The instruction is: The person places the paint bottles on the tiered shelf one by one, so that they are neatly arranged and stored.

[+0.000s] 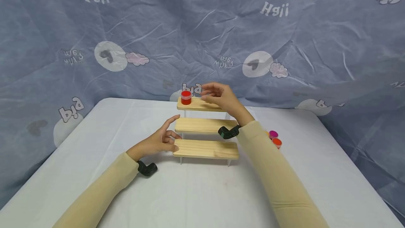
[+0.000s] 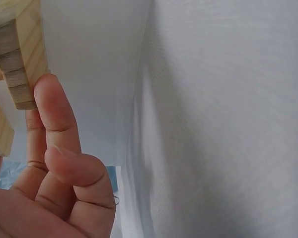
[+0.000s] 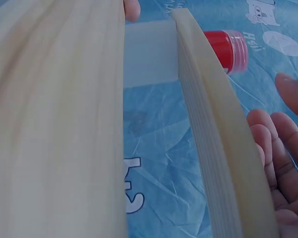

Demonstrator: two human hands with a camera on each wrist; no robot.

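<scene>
The left hand (image 1: 159, 140) pinches the bottom board (image 1: 205, 149); the relaxed, empty right hand (image 1: 221, 97) hangs near the red jar (image 1: 186, 98) on the top board (image 1: 200, 106). Seemingly light and rigid, the jar suits a side grip.

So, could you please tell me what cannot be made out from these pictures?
Head view: most of the orange item beside the jars, hidden by the right sleeve, so I cannot count the jars.
Head view: the right end of the top board, behind the right hand.
Left wrist view: most of the bottom board, cut off at the top left corner.
Right wrist view: the red jar's base, behind the top board's edge.
</scene>
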